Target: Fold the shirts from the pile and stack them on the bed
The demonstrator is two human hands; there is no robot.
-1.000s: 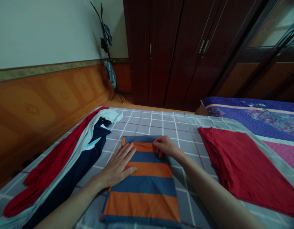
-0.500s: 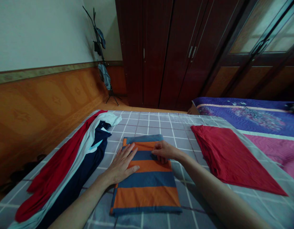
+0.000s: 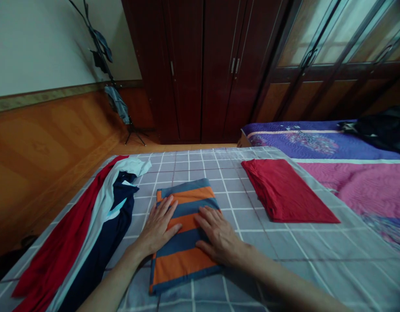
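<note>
A folded cloth with orange and blue stripes (image 3: 183,260) lies on the checked grey bedspread in front of me. My left hand (image 3: 159,227) rests flat on its left side, fingers spread. On the right side of the same cloth lies my right hand (image 3: 219,236), palm down with its fingers stretched out. Neither hand grips anything. A folded red garment (image 3: 284,190) is further right on the bedspread. Along the left edge, red (image 3: 69,229), white (image 3: 104,199) and dark blue (image 3: 113,229) garments are laid out lengthwise.
A second bed with a purple and pink cover (image 3: 336,173) stands at the right, with a dark item (image 3: 378,130) on it. Behind are a dark red wardrobe (image 3: 186,86) and a coat stand (image 3: 102,56) by the left wall.
My right hand has opened from a curled pose and moved down the striped cloth, now lying flat. The cloth's right side has tilted slightly. The view has turned to the right.
</note>
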